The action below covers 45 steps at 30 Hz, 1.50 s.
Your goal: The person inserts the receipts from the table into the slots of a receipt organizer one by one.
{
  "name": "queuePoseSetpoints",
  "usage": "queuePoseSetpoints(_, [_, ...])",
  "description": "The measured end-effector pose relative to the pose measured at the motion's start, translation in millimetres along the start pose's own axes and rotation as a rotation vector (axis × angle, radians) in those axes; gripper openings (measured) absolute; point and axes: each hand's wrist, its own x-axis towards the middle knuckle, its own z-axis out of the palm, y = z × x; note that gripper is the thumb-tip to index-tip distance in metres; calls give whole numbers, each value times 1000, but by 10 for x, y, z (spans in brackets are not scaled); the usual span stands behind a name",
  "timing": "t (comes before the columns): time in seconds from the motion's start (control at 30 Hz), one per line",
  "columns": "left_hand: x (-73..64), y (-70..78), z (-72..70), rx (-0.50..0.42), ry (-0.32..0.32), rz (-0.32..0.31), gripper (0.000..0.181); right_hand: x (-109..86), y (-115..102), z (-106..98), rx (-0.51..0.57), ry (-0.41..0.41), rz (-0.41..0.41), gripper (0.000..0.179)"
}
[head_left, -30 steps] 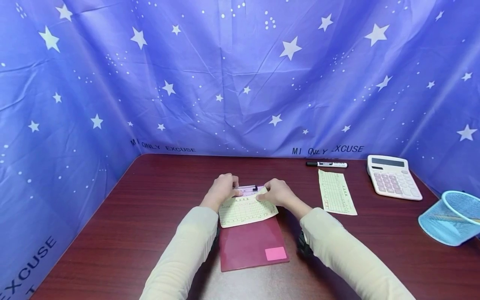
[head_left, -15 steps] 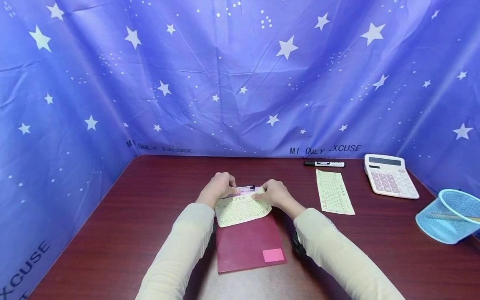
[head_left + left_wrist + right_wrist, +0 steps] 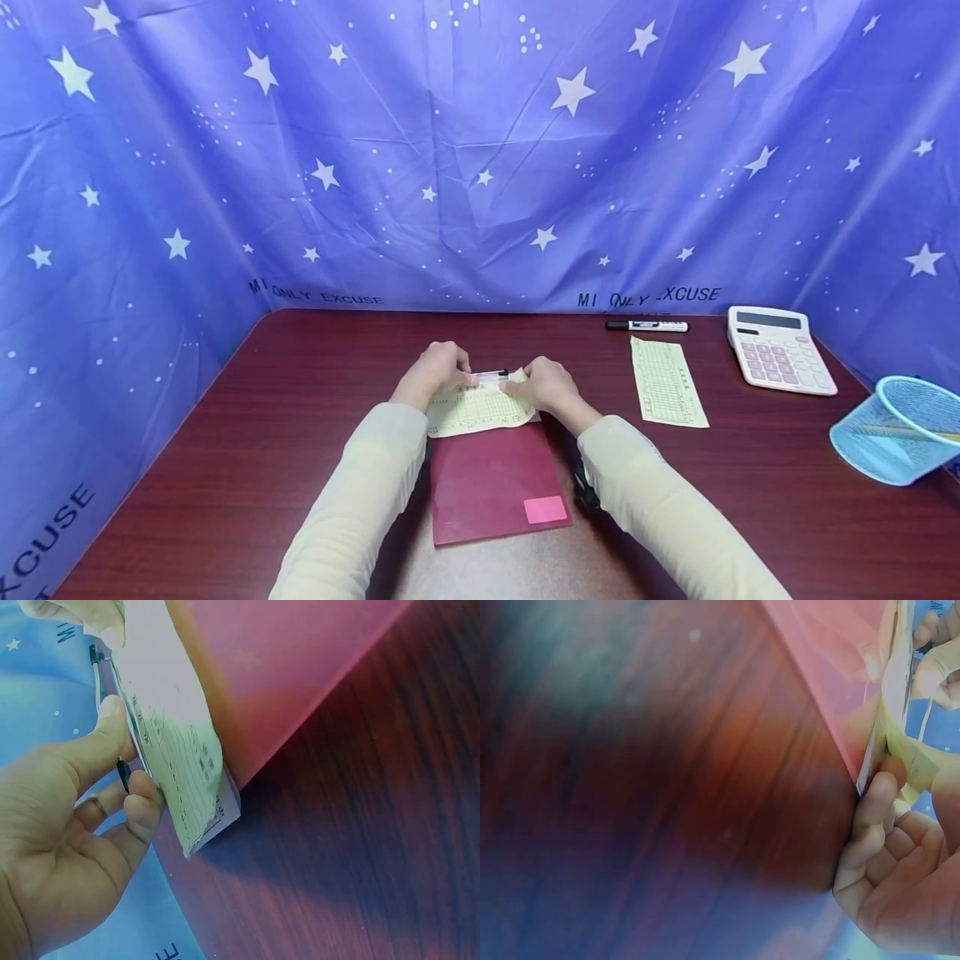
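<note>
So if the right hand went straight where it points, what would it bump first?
Past the yellow paper it pinches, the right hand would probably meet the black-tipped bar first, with the left hand just beyond. Depth is unclear here, so it might pass over.

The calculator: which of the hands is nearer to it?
The right hand: it's left of the calculator, gripping a paper; the left hand is farther left, by that paper's other end.

A calculator (image 3: 782, 350), marker (image 3: 647, 326) and mesh cup (image 3: 870, 446) on a wood-grain table (image 3: 292, 392), plus ruled forms (image 3: 480, 410), suggest an office.
</note>
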Motion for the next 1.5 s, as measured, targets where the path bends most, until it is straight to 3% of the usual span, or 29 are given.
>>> queuePoseSetpoints(0.63, [-41, 18, 13, 16, 28, 28, 25, 29, -14, 1, -4, -2, 46, 54])
queuePoseSetpoints(0.83, [-43, 28, 29, 16, 25, 16, 24, 10, 23, -1, -2, 1, -13, 52])
queuePoseSetpoints(1.07, [-66, 31, 39, 4, 37, 5, 22, 27, 118, -61, 132, -52, -84, 51])
queuePoseSetpoints(1.27, [-84, 38, 60, -3, 51, 7, 23, -23, 229, -180, 253, -95, -97, 24])
queuePoseSetpoints(1.5, [-71, 13, 91, 0, 45, -9, 22, -65, 395, -403, 297, -63, -148, 32])
